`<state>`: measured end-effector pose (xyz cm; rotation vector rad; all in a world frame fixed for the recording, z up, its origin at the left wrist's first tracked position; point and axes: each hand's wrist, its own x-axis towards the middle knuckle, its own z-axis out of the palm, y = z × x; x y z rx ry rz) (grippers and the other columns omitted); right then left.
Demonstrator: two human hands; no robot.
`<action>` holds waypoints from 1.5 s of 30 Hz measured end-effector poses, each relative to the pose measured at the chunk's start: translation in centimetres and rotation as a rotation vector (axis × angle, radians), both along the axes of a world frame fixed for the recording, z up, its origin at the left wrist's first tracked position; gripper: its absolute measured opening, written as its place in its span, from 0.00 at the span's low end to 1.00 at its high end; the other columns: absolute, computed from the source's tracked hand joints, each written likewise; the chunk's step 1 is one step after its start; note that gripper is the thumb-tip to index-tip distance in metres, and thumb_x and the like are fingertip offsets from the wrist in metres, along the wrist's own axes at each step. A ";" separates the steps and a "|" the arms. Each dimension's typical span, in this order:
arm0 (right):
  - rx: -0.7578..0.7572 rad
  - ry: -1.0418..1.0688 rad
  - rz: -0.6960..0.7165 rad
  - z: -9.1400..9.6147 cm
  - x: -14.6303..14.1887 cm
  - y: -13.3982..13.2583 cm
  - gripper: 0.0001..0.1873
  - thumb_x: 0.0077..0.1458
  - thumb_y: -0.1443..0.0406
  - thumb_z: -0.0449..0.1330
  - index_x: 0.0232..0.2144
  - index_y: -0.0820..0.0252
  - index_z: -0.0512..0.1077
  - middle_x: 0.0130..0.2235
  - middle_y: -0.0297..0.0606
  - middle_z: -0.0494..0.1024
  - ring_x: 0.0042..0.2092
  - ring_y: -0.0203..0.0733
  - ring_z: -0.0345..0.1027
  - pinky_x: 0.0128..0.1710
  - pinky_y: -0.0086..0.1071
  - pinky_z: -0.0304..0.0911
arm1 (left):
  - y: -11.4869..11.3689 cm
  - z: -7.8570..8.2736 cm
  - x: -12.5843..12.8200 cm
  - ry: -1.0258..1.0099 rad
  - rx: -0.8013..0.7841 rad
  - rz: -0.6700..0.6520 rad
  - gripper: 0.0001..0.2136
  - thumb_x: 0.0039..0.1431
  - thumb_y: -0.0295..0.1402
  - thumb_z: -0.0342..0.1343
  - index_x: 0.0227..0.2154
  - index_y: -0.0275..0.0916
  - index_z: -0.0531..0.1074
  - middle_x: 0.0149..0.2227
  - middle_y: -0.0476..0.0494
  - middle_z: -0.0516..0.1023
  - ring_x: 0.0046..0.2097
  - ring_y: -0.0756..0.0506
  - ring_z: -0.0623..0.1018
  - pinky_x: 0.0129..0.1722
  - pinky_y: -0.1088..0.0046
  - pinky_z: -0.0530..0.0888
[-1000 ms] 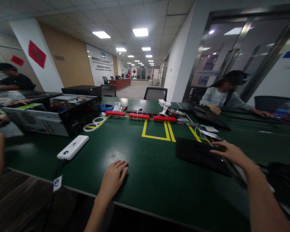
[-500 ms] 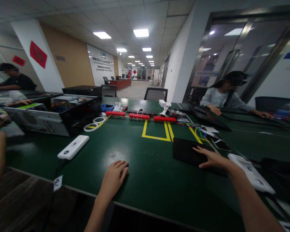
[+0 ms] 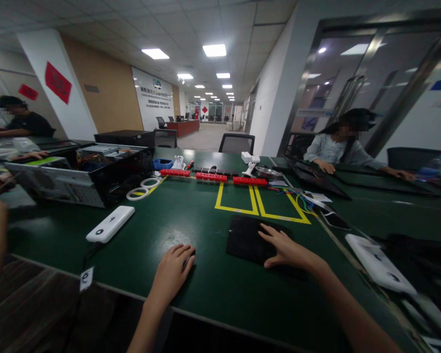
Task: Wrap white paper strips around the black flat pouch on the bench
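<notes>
My left hand (image 3: 175, 267) rests on the green table with its fingers curved over a small dark computer mouse (image 3: 187, 260). Most of the mouse is hidden beneath the palm; only a dark edge shows by the thumb. On the right, my right hand (image 3: 284, 245) lies with spread fingers on a thin black mouse pad (image 3: 242, 238), pressing its top. The pad lies flat, just in front of two yellow-taped rectangles (image 3: 275, 215).
An opened computer case (image 3: 73, 171) stands at the left, near a white power bank (image 3: 110, 224) and tape rolls (image 3: 137, 193). Red strips (image 3: 211, 177) line the back. Cables (image 3: 301, 201), a phone (image 3: 336, 219) and another power bank (image 3: 380, 262) lie right. Co-workers sit both sides.
My right hand has slid the mouse pad to the left across the table, uncovering more of the right yellow rectangle. My left hand has stayed in place on the mouse.
</notes>
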<state>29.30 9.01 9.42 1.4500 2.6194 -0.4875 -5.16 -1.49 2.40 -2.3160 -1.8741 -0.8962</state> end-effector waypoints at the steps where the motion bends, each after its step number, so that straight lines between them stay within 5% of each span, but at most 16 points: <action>1: -0.008 0.026 0.031 -0.1 -0.8 -0.4 0.58 0.37 0.40 0.61 0.64 0.59 0.47 0.67 0.48 0.34 0.66 0.59 0.29 0.61 0.56 0.30 | 0.0 0.0 0.0 0.003 0.004 -0.022 0.14 0.62 0.35 0.49 0.47 0.42 0.73 0.48 0.44 0.77 0.52 0.40 0.73 0.52 0.57 0.68; 9: 0.026 0.112 0.209 -1.3 -5.5 -2.7 0.53 0.46 0.41 0.55 0.65 0.61 0.41 0.67 0.48 0.35 0.66 0.57 0.25 0.61 0.55 0.28 | -0.2 0.7 0.8 0.102 -0.043 -0.209 0.17 0.63 0.34 0.48 0.55 0.47 0.66 0.54 0.45 0.72 0.56 0.41 0.68 0.55 0.53 0.63; 17: -0.010 0.191 0.299 -1.1 -6.1 -3.2 0.52 0.45 0.45 0.60 0.64 0.59 0.45 0.66 0.47 0.45 0.66 0.58 0.27 0.61 0.56 0.27 | -0.2 0.6 3.6 0.190 -0.115 -0.294 0.21 0.64 0.35 0.48 0.59 0.54 0.59 0.62 0.46 0.61 0.63 0.37 0.58 0.56 0.45 0.59; 21: 0.023 0.280 0.337 -0.3 -4.5 -2.0 0.41 0.49 0.49 0.60 0.61 0.58 0.55 0.63 0.45 0.56 0.64 0.53 0.44 0.61 0.49 0.41 | -0.1 0.5 4.1 0.179 -0.106 -0.278 0.19 0.64 0.35 0.49 0.57 0.53 0.61 0.60 0.45 0.64 0.62 0.36 0.59 0.56 0.45 0.59; 23: 0.175 0.254 0.220 0.5 -2.4 -0.5 0.31 0.55 0.53 0.55 0.59 0.56 0.60 0.59 0.41 0.64 0.60 0.45 0.55 0.58 0.36 0.51 | -0.1 0.4 4.0 0.174 -0.102 -0.274 0.19 0.64 0.35 0.49 0.57 0.53 0.61 0.60 0.45 0.64 0.62 0.36 0.59 0.56 0.45 0.59; 25: 0.452 0.097 -0.059 1.4 0.7 1.2 0.23 0.59 0.55 0.51 0.55 0.53 0.64 0.56 0.36 0.68 0.57 0.38 0.59 0.55 0.29 0.53 | -0.2 0.3 4.0 0.174 -0.099 -0.272 0.19 0.64 0.35 0.49 0.58 0.53 0.61 0.60 0.45 0.64 0.63 0.36 0.59 0.56 0.45 0.59; 29: 0.663 -0.025 -0.520 2.4 8.8 3.4 0.23 0.59 0.64 0.48 0.54 0.71 0.62 0.56 0.58 0.64 0.58 0.53 0.56 0.55 0.44 0.50 | -0.2 0.1 3.9 0.183 -0.086 -0.273 0.19 0.64 0.35 0.48 0.58 0.53 0.61 0.60 0.46 0.64 0.63 0.37 0.58 0.56 0.45 0.59; 33: 0.672 -0.152 -0.884 1.4 15.3 3.2 0.20 0.59 0.68 0.43 0.49 0.72 0.65 0.49 0.62 0.69 0.51 0.58 0.63 0.47 0.50 0.54 | -0.3 -0.2 4.0 0.169 -0.047 -0.238 0.20 0.63 0.34 0.51 0.57 0.50 0.62 0.59 0.44 0.66 0.62 0.37 0.60 0.56 0.47 0.61; 38: 0.547 -0.241 -1.025 -0.1 17.9 3.6 0.15 0.57 0.70 0.45 0.36 0.69 0.72 0.35 0.56 0.76 0.40 0.54 0.71 0.41 0.44 0.57 | -0.2 -0.1 4.2 0.152 -0.020 -0.172 0.19 0.61 0.33 0.53 0.55 0.46 0.66 0.57 0.41 0.69 0.60 0.36 0.64 0.55 0.51 0.65; 45: 0.586 -0.243 -1.150 -0.1 17.5 4.5 0.17 0.58 0.72 0.44 0.37 0.70 0.73 0.37 0.57 0.74 0.40 0.56 0.71 0.31 0.39 0.61 | 0.0 0.7 4.3 0.165 -0.077 -0.149 0.19 0.61 0.35 0.53 0.55 0.46 0.66 0.58 0.42 0.68 0.60 0.37 0.64 0.55 0.52 0.65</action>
